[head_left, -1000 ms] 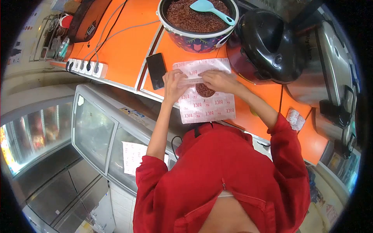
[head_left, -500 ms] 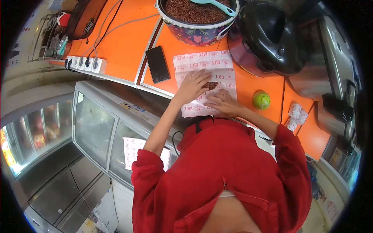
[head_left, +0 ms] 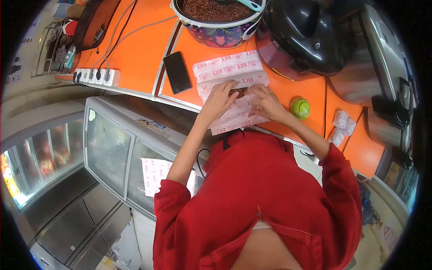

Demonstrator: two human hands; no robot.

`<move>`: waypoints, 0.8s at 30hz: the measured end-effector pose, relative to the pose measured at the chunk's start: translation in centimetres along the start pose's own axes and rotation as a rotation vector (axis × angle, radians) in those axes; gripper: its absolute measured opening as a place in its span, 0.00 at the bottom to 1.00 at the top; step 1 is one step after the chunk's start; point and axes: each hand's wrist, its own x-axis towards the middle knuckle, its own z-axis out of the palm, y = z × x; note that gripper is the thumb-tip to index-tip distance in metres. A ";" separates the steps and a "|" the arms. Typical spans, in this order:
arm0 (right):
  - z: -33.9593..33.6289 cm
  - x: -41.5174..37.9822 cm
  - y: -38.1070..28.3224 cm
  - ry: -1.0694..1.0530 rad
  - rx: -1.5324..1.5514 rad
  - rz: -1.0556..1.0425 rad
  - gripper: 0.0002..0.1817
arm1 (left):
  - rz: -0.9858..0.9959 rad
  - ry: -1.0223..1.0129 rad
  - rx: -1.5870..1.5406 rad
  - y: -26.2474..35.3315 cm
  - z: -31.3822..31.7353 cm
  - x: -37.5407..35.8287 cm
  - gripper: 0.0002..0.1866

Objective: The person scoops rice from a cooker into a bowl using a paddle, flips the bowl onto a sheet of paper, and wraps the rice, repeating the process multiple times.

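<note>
A white sheet of paper with red print (head_left: pixel 227 66) lies on the orange counter, with a crease across its upper part. Near its middle is a small heap of dark brown rice (head_left: pixel 238 92), partly covered by my fingers. My left hand (head_left: pixel 219 100) lies at the left of the rice, gripping the raised fold of the paper. From the right, my right hand (head_left: pixel 269 104) has its fingers on the same fold, bent around the paper beside the rice.
A patterned pot of brown rice (head_left: pixel 216 36) with a light blue spoon stands behind the paper. Nearby are a black-lidded cooker (head_left: pixel 306 40), a phone (head_left: pixel 177 72), a green round object (head_left: pixel 299 108), small wrapped rolls (head_left: pixel 340 119) and a power strip (head_left: pixel 96 77).
My right hand has moved up from the paper's lower part to beside the rice. The upper part of the paper is now folded toward me, and my left hand's fingers have curled.
</note>
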 end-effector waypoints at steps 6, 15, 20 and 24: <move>-1.8 4.4 1.9 -0.296 0.178 0.328 0.09 | -0.097 -0.135 -0.208 -0.6 -1.8 1.1 0.20; -1.3 8.5 6.6 -0.284 0.236 0.564 0.18 | -0.374 -0.094 -0.185 -4.3 -1.6 2.9 0.14; 2.7 7.1 10.7 -0.274 0.052 0.422 0.19 | -0.292 0.168 -0.030 -7.6 0.4 1.7 0.15; 2.6 6.1 9.5 -0.275 -0.177 0.396 0.17 | -0.221 0.152 0.447 -6.7 0.8 0.3 0.16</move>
